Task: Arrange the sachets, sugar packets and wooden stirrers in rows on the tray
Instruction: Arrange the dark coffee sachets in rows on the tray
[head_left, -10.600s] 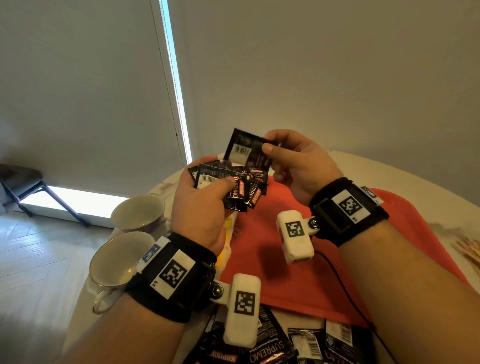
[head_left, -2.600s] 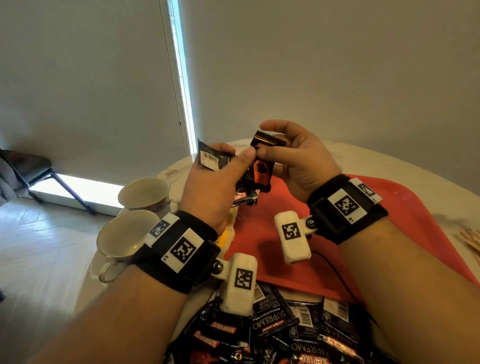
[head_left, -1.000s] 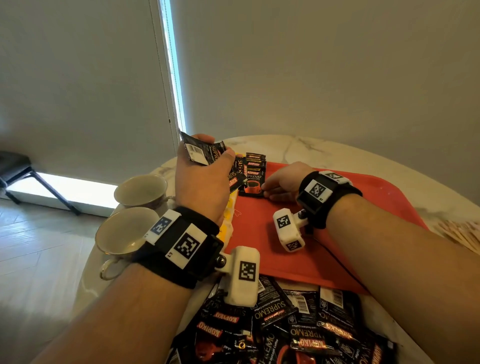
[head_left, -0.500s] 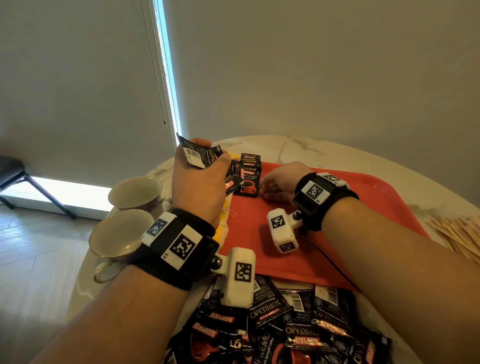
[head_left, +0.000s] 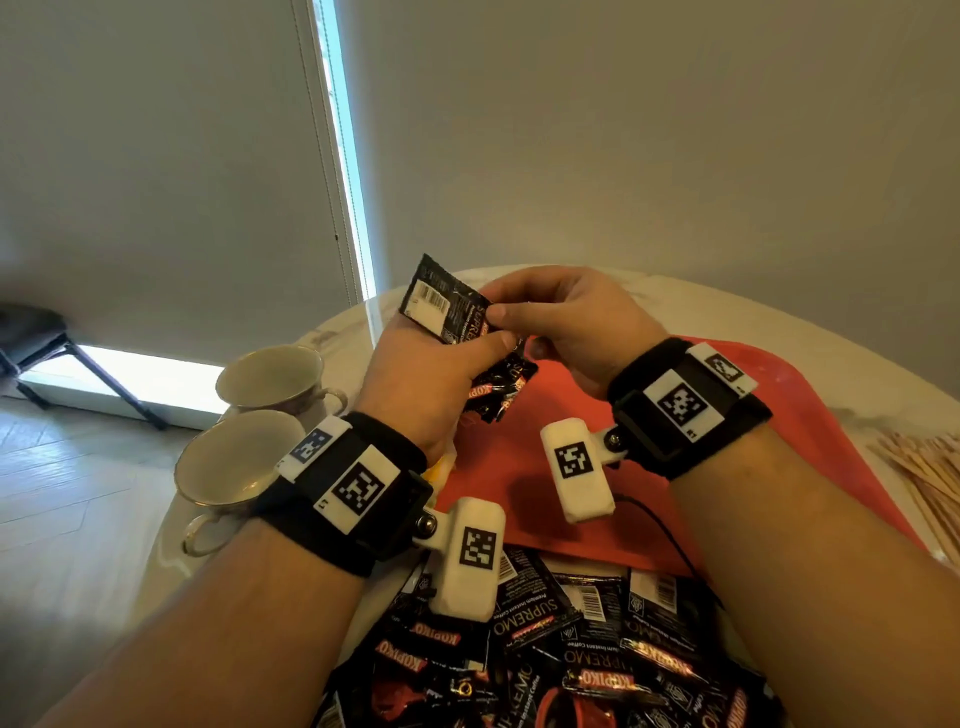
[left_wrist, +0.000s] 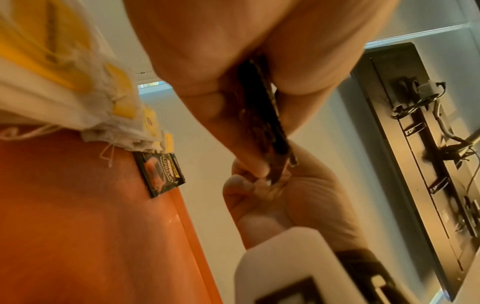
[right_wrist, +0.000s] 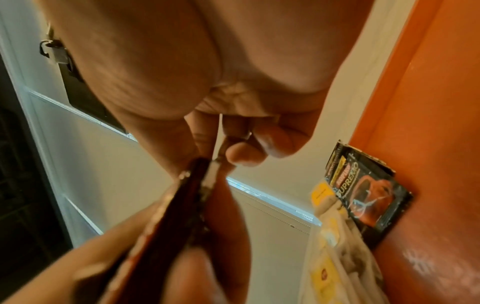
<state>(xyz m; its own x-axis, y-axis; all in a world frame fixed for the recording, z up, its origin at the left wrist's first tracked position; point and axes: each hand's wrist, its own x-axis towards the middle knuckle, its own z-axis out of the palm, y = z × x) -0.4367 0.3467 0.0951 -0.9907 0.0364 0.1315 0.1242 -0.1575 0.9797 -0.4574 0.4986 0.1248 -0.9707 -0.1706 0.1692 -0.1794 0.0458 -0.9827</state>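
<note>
Sachet (head_left: 448, 306) tilted, barcode end up-left, pinched by right hand (head_left: 566, 322)

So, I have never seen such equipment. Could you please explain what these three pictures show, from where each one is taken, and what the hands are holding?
No machine here: a person works with two bare hands, wearing a camera on the head and one on each wrist. The white blocks on the black wristbands are those wrist cameras. The head view looks down at a round white marble table with a red plastic tray. The left hand grips a bunch of black coffee sachets; the right hand pinches one of them. One black sachet already lies on the tray, beside yellow-and-white packets. More loose black sachets lie near the person, two white cups on the left, pale wooden stirrers on the right.
</note>
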